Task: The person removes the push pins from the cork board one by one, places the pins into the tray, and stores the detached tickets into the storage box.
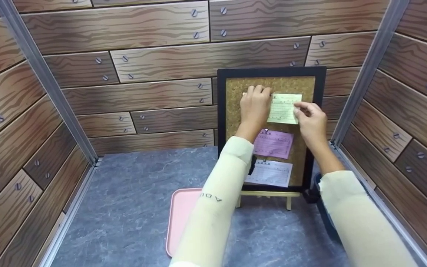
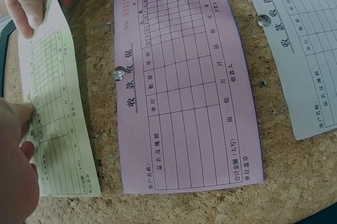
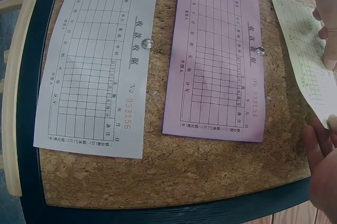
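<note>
Pretty boxy setup tbh: cartoon wood-plank panels with printed slotted screws on the back wall (image 1: 154,68), left wall (image 1: 13,148) and right wall (image 1: 413,111), grey metal corner posts (image 1: 46,81), plus a blue-grey marbled tabletop (image 1: 135,196).

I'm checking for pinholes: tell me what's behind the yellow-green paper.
The cork board shows around the yellow-green paper and likely continues behind it. That patch is covered; pinholes or anything else there cannot be seen.

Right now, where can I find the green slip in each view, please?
Head: green slip right of centre, in the upper half.
Left wrist: green slip at the left side.
Right wrist: green slip at the right edge.
Shared landmark: pink slip, next to it everywhere.
</note>
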`<state>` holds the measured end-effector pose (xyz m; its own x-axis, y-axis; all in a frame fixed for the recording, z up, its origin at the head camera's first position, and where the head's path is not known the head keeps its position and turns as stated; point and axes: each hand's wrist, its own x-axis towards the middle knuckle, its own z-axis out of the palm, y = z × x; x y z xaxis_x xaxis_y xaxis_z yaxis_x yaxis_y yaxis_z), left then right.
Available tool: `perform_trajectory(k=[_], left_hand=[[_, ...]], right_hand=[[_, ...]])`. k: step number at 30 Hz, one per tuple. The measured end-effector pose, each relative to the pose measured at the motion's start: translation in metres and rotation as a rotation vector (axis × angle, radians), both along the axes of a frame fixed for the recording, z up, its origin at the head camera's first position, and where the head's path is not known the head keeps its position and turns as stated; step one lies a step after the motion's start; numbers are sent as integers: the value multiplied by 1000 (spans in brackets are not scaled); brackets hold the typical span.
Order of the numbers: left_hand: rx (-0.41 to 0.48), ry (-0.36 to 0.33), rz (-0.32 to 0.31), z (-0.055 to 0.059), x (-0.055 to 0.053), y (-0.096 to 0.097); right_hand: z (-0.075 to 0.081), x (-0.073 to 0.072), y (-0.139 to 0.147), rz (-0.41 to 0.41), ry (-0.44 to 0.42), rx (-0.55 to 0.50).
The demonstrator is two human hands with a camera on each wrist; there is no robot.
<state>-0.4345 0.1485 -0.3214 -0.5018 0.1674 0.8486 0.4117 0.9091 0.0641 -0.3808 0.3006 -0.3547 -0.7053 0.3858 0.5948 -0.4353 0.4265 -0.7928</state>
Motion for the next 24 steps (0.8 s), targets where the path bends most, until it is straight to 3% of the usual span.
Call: perform_trajectory(k=[7, 19, 24], left_hand=[[20, -87, -14, 0, 2, 0], [31, -104, -2, 2, 3, 1], [41, -146, -7, 3, 4, 0]], right_hand=[[2, 4, -3, -5, 2, -10], [1, 2, -1, 8, -6, -5], [-2, 0, 1, 16, 23, -3]])
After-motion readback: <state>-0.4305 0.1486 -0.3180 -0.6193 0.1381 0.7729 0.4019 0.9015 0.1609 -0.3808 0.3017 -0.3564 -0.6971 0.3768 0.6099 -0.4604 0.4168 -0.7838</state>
